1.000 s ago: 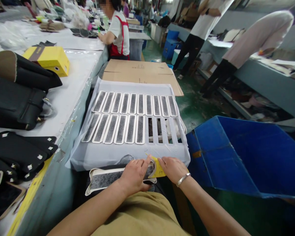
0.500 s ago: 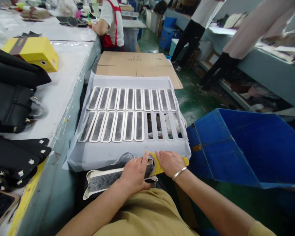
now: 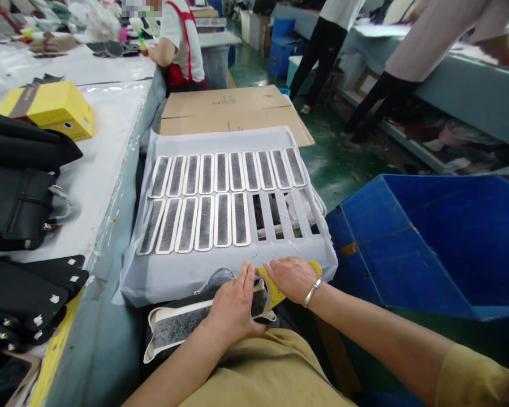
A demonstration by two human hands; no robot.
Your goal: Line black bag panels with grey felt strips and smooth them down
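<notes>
In front of my body lies a black bag [image 3: 182, 303], partly hidden, with a cream-edged dark grey strip [image 3: 182, 325] along its upper face. My left hand [image 3: 233, 302] grips across the strip and bag, fingers together and thumb on the near side. My right hand [image 3: 290, 278] is closed on a flat yellow scraper [image 3: 276, 291], whose wide end meets the strip's right end. Just beyond, a white cloth-like sheet [image 3: 186, 277] carries two rows of similar grey strips [image 3: 204, 221]. Several cut-out slots show at the right of its nearer row.
Black bags [image 3: 14, 203] and a yellow box [image 3: 51, 110] sit on the left table [image 3: 110, 130]. Flat cardboard [image 3: 237, 107] lies beyond the sheet. A large blue bin [image 3: 365, 249] stands at the right. One person [image 3: 180, 45] works behind the table; others stand farther right.
The yellow scraper has tilted and shifted slightly left under my right hand, so less of it shows on the right. My left hand keeps its grip. The view has shifted slightly.
</notes>
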